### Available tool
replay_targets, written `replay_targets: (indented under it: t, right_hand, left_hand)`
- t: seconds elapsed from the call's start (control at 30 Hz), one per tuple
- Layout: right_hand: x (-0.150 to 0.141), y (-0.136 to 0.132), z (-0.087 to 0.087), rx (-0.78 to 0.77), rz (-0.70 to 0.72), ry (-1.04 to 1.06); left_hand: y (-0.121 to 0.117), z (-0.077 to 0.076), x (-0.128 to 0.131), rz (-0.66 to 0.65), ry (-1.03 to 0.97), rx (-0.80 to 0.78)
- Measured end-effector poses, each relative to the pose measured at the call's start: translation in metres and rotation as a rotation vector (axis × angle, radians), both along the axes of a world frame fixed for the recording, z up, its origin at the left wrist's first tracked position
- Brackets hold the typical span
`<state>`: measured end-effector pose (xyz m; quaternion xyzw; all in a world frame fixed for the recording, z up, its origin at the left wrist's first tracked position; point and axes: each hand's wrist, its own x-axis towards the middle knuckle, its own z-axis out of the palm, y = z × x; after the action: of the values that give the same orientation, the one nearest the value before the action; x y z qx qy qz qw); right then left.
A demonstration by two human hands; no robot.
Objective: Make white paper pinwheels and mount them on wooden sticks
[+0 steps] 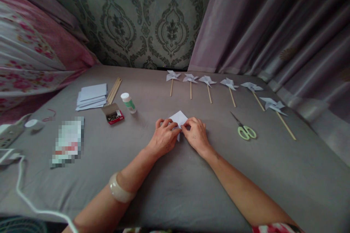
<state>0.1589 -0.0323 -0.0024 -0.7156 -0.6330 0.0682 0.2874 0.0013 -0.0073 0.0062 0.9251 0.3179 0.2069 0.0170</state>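
A white sheet of paper [179, 117] lies on the grey cloth in front of me, one corner pointing away and a small flap showing below my fingers. My left hand [164, 135] rests on its left side with bent fingers pressing down. From the right, my right hand [195, 134] pinches the paper's edge between thumb and fingers. The two hands nearly meet at the paper's middle, hiding much of it. Beyond my left hand stand a glue bottle [129, 103] with a white cap and an opened small red box [117, 117] of metal pins or tacks.
Several paper pinwheels [230, 84] on sticks lie in a row at the back right. Green-handled scissors [246, 131] lie right of my hands. A paper stack [92, 96] and wooden sticks [113, 91] are back left. A blurred packet [69, 140] and white cable [20, 189] lie left.
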Motion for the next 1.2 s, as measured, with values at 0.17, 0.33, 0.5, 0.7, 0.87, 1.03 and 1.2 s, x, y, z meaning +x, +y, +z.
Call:
replay_targets:
  t: [0.17,0.33,0.5,0.7,0.87,1.03,1.2]
  right_hand:
    - [0.005,-0.007,0.002,0.06,0.028,-0.01]
    - [0.008,-0.017,0.006,0.086,0.08,-0.09]
    - [0.003,-0.02,0.008,0.067,0.174,-0.202]
    - [0.001,-0.019,0.007,0.06,0.199,-0.249]
    - [0.001,-0.018,0.008,0.058,0.228,-0.285]
    - [-0.001,-0.018,0.011,0.043,0.265,-0.343]
    - [0.001,-0.013,0.018,0.014,0.299,-0.355]
  left_hand:
    - [-0.002,0.001,0.0,0.021,0.002,-0.001]
    - [-0.003,0.001,0.0,0.03,0.012,0.003]
    - [-0.004,0.0,0.001,0.041,0.004,-0.009]
    - [-0.005,0.0,0.0,0.034,-0.008,-0.024]
    - [-0.006,0.0,0.0,0.036,-0.002,-0.032]
    - [-0.005,-0.003,0.0,0.022,-0.03,0.002]
    - [-0.003,0.002,-0.002,0.111,-0.178,-0.02]
